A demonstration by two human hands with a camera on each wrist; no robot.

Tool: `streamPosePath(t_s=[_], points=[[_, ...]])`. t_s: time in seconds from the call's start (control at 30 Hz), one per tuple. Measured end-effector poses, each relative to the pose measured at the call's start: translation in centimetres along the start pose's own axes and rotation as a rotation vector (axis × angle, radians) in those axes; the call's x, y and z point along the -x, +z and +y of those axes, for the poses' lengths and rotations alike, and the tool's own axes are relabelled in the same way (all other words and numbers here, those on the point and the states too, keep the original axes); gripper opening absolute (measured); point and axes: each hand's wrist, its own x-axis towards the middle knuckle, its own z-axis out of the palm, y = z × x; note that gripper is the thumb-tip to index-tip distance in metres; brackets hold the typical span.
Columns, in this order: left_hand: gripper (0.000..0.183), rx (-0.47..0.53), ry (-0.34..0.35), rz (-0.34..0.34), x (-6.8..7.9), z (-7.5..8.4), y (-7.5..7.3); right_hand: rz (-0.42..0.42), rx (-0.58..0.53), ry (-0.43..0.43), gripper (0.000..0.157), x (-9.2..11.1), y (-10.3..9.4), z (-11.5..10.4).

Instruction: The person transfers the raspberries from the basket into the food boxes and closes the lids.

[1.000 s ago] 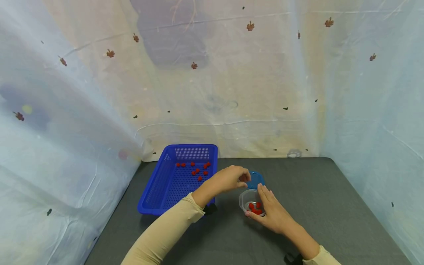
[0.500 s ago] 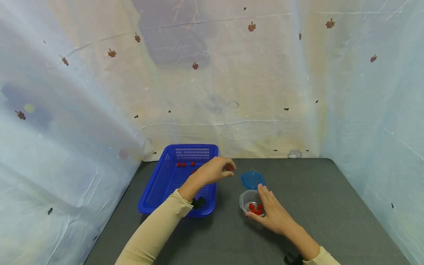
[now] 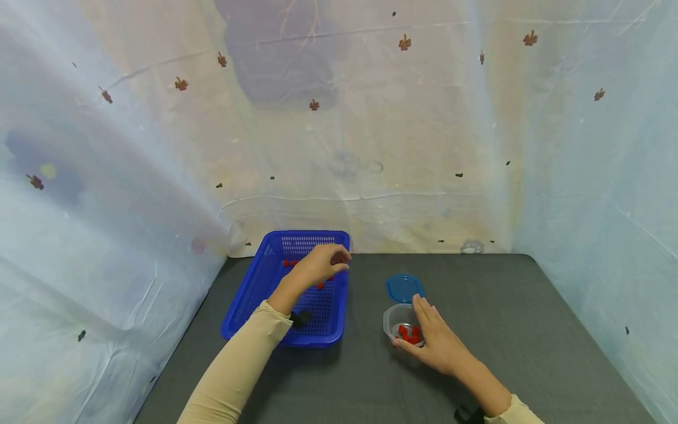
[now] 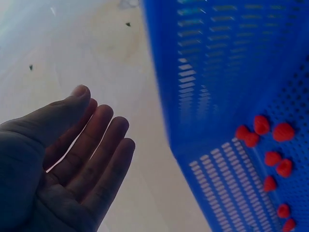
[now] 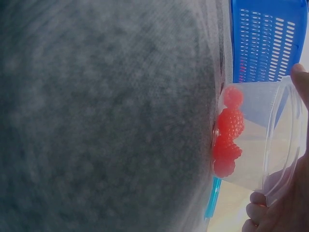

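Note:
My left hand (image 3: 319, 264) is over the blue plastic basket (image 3: 229, 325), empty, its fingers loosely bent and the thumb apart. Several raspberries (image 4: 284, 132) lie scattered on the basket's perforated floor; in the head view the left hand and forearm hide part of them. My right hand (image 3: 438, 343) holds a small clear plastic container (image 3: 391, 320) by its rim, thumb on the near side and fingers on the far side. Several raspberries (image 5: 231, 124) sit in the bottom of that container. Its blue lid (image 3: 405, 288) lies flat just behind it.
A dark grey cloth covers the table (image 3: 529, 330). Pale patterned sheeting (image 3: 402, 141) hangs behind and on both sides of it. The basket stands at the table's back left, with a gap of bare cloth between it and the container.
My left hand has moved left, from beside the lid and container to over the basket. The lid has come into full view. My right hand and the container have stayed in place.

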Motion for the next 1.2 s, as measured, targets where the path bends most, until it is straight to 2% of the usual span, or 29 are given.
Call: streamPosePath(t_s=[0.13, 0.53, 0.7, 0.87, 1.2], points=[[0.022, 0.023, -0.030, 0.011, 0.1, -1.4, -0.1, 0.004, -0.001, -0.003, 0.119, 0.0, 0.0, 0.0], [0.020, -0.009, -0.091, 0.011, -0.3, -5.3, 0.3, -0.002, -0.006, 0.010, 0.120, 0.1, 0.0, 0.0], [0.016, -0.021, -0.135, -0.003, -0.5, -6.1, 0.6, -0.002, -0.005, 0.009, 0.119, 0.0, 0.0, 0.0], [0.011, -0.026, -0.148, -0.001, -0.6, -6.7, 0.9, 0.003, -0.007, 0.008, 0.120, 0.0, -0.1, -0.1], [0.018, -0.048, -0.191, -0.060, -0.9, -8.1, 1.7, -0.008, -0.008, 0.013, 0.120, 0.0, -0.1, -0.2]])
